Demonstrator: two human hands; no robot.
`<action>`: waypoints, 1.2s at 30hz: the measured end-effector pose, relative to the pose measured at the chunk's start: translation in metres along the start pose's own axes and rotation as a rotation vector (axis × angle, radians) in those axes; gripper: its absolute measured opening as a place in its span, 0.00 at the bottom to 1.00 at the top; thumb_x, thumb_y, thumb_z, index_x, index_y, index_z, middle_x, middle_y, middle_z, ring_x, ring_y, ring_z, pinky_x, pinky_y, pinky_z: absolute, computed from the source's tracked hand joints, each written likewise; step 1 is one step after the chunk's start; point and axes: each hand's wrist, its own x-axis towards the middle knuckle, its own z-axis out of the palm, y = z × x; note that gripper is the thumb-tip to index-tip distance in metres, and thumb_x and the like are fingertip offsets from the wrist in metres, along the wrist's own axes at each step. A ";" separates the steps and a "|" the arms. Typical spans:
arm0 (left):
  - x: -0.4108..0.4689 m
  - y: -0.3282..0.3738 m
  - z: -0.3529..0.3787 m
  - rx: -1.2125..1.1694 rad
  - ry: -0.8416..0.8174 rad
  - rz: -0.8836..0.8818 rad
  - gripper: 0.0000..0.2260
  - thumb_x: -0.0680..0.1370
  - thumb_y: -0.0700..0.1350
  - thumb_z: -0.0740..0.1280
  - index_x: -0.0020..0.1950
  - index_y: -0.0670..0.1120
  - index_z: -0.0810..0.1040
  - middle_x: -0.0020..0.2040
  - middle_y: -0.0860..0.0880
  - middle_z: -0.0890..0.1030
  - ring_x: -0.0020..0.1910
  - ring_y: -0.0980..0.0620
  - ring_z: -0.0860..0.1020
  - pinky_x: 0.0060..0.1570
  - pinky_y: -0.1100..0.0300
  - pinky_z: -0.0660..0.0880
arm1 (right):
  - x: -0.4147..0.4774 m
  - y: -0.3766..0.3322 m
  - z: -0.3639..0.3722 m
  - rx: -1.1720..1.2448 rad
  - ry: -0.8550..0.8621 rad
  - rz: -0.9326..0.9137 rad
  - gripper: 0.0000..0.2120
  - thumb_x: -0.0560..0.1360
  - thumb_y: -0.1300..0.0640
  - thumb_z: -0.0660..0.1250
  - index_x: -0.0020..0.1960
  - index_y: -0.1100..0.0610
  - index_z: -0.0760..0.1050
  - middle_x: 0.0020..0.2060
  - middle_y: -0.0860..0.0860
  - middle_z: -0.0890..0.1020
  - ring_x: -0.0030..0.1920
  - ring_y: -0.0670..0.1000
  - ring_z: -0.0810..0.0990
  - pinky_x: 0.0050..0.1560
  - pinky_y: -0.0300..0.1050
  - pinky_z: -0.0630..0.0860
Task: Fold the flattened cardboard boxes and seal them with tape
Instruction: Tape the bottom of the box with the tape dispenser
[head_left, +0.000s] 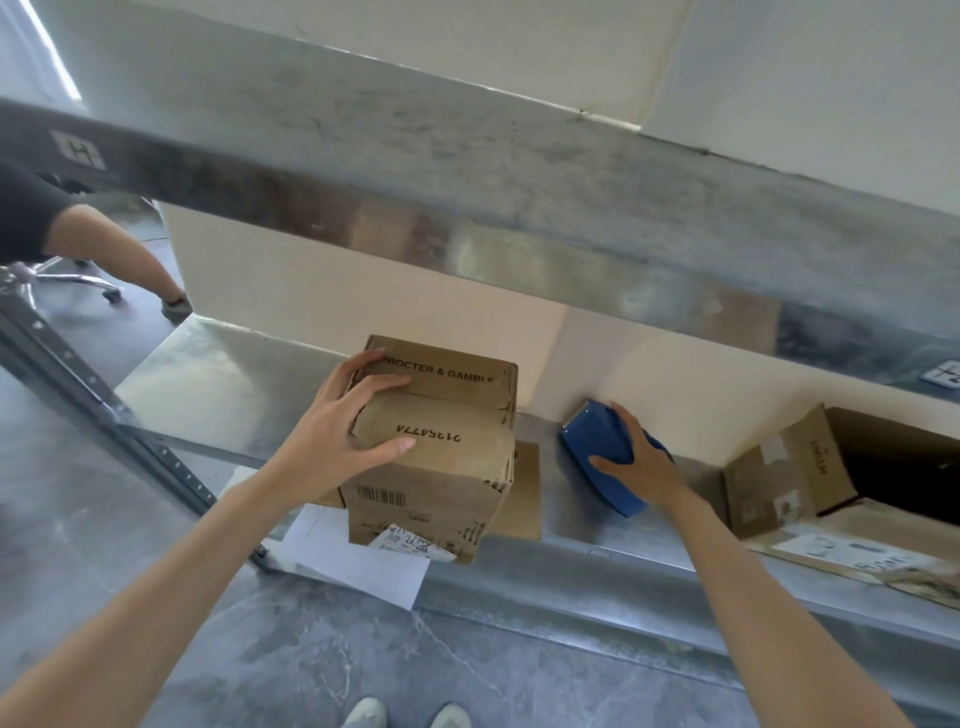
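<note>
A folded brown cardboard box (447, 441) printed "PROCTER & GAMBLE" stands on the lower metal shelf (218, 374), its top flaps closed. My left hand (343, 431) lies on the left part of its top with fingers spread over the flaps and thumb at the near edge. To the right, a blue tape dispenser (597, 447) rests on the shelf against the wall. My right hand (639, 462) grips it from above, fingers curled round its body.
An open cardboard box (789, 467) lies at the right end of the shelf. White paper sheets (363, 561) stick out under the box. An upper shelf (519, 208) overhangs. Another person's arm (119, 249) and a chair base (78, 280) are at far left.
</note>
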 end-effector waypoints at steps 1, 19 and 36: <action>0.000 -0.001 0.000 -0.003 -0.005 -0.002 0.28 0.71 0.67 0.69 0.70 0.63 0.70 0.75 0.66 0.57 0.75 0.62 0.59 0.68 0.58 0.62 | 0.001 0.000 -0.001 0.009 -0.005 -0.005 0.41 0.76 0.46 0.71 0.78 0.38 0.48 0.73 0.51 0.69 0.65 0.60 0.74 0.56 0.50 0.73; 0.004 -0.021 -0.034 -0.288 -0.165 0.084 0.22 0.75 0.55 0.70 0.68 0.56 0.72 0.73 0.61 0.64 0.73 0.57 0.67 0.65 0.54 0.70 | -0.104 -0.144 -0.029 -0.168 0.434 -0.256 0.34 0.78 0.48 0.68 0.78 0.40 0.54 0.58 0.53 0.79 0.46 0.58 0.79 0.44 0.51 0.77; 0.005 -0.031 -0.038 -0.491 -0.157 0.014 0.32 0.71 0.47 0.79 0.69 0.58 0.68 0.66 0.65 0.74 0.68 0.63 0.71 0.62 0.72 0.70 | -0.100 -0.237 0.016 -0.647 0.173 -0.668 0.29 0.75 0.28 0.44 0.68 0.23 0.28 0.35 0.48 0.81 0.31 0.50 0.76 0.37 0.49 0.77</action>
